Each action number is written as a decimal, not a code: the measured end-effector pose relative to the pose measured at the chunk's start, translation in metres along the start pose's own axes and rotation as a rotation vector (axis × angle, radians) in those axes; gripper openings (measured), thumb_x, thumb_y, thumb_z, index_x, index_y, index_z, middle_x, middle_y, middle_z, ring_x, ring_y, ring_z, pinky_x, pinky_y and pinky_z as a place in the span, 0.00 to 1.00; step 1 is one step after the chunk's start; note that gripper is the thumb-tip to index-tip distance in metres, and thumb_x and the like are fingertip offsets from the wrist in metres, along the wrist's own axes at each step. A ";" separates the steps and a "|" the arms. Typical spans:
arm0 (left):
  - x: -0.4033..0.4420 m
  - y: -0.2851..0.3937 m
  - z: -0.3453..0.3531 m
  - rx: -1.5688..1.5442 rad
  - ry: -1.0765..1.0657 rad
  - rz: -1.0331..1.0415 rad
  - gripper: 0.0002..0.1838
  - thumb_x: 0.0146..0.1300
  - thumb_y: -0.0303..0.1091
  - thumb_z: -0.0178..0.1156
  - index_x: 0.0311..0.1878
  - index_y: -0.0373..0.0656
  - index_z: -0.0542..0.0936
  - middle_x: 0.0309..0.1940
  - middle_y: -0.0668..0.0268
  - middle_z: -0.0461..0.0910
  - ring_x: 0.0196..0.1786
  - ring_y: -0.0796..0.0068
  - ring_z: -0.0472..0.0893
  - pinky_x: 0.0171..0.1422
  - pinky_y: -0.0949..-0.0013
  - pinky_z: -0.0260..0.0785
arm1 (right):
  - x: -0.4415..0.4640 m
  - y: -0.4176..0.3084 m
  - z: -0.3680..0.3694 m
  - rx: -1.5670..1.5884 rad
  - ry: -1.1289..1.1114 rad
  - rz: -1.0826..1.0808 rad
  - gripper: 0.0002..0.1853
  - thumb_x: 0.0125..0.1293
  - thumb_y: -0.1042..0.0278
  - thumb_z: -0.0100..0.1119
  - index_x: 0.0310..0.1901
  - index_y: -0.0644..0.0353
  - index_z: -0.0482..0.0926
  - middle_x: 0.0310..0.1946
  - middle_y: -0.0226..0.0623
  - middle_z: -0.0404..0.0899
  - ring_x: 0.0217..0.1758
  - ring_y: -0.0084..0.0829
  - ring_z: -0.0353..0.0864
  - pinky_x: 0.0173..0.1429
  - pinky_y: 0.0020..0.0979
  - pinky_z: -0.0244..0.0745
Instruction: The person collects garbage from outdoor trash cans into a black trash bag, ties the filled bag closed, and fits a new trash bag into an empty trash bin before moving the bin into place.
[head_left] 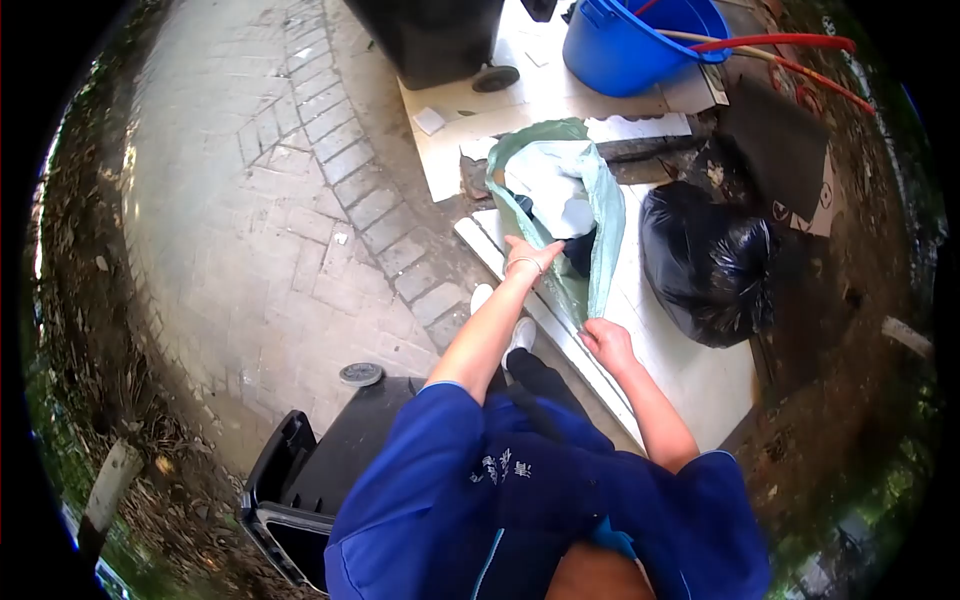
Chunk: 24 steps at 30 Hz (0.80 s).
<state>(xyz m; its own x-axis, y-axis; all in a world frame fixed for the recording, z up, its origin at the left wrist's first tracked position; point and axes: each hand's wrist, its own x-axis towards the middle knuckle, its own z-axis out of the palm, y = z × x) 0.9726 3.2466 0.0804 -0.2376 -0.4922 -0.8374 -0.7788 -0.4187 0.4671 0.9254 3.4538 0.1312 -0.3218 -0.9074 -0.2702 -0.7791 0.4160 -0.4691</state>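
Note:
A pale green woven sack [606, 205] lies with its mouth toward me, holding white pieces [545, 185] and something dark. My left hand [532, 257] is at the near-left side of the sack's mouth, thumb and fingers apart, with a bracelet on the wrist. Whether it touches the sack's edge or the contents is hard to see. My right hand [608, 345] is closed on the near-right edge of the sack, pinching the green material.
A tied black garbage bag [700, 265] sits right of the sack on white boards [690, 390]. Beyond stand a wheeled black bin [430, 40] and a blue bucket [625, 50] with red-ended handles. Another black bin [345, 450] lies at my left on paving.

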 end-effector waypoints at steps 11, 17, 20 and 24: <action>0.016 -0.100 -0.100 -0.038 -0.162 0.223 0.13 0.61 0.30 0.37 0.36 0.34 0.70 0.19 0.62 0.76 0.15 0.77 0.74 0.22 0.73 0.68 | 0.132 -0.020 -0.061 0.038 0.198 0.477 0.26 0.45 0.54 0.62 0.44 0.59 0.67 0.42 0.45 0.69 0.47 0.44 0.68 0.47 0.38 0.65; -0.025 -0.076 -0.083 -0.185 -0.238 0.341 0.12 0.63 0.33 0.38 0.36 0.36 0.70 0.20 0.62 0.76 0.16 0.79 0.73 0.19 0.79 0.63 | 0.187 0.009 -0.048 -0.292 0.461 0.614 0.50 0.40 0.59 0.65 0.61 0.53 0.42 0.58 0.51 0.49 0.60 0.48 0.54 0.54 0.44 0.60; -0.031 -0.072 -0.078 -0.478 -0.232 0.193 0.12 0.63 0.34 0.38 0.37 0.37 0.70 0.21 0.63 0.77 0.16 0.80 0.73 0.18 0.81 0.60 | 0.165 0.064 -0.046 -0.026 0.184 0.806 0.33 0.48 0.66 0.54 0.57 0.57 0.53 0.50 0.54 0.63 0.50 0.50 0.67 0.50 0.43 0.64; -0.008 -0.059 -0.078 -0.568 -0.120 0.240 0.12 0.63 0.35 0.40 0.36 0.38 0.70 0.23 0.63 0.77 0.17 0.82 0.73 0.18 0.82 0.60 | 0.090 0.131 -0.064 -0.108 0.254 0.798 0.11 0.52 0.70 0.44 0.37 0.63 0.67 0.35 0.54 0.73 0.40 0.50 0.72 0.44 0.44 0.67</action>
<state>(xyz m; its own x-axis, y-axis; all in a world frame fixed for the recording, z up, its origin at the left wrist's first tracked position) 1.0656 3.2154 0.0813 -0.4564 -0.5478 -0.7012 -0.2736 -0.6634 0.6964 0.7601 3.4228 0.0994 -0.8985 -0.3353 -0.2835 -0.3099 0.9416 -0.1315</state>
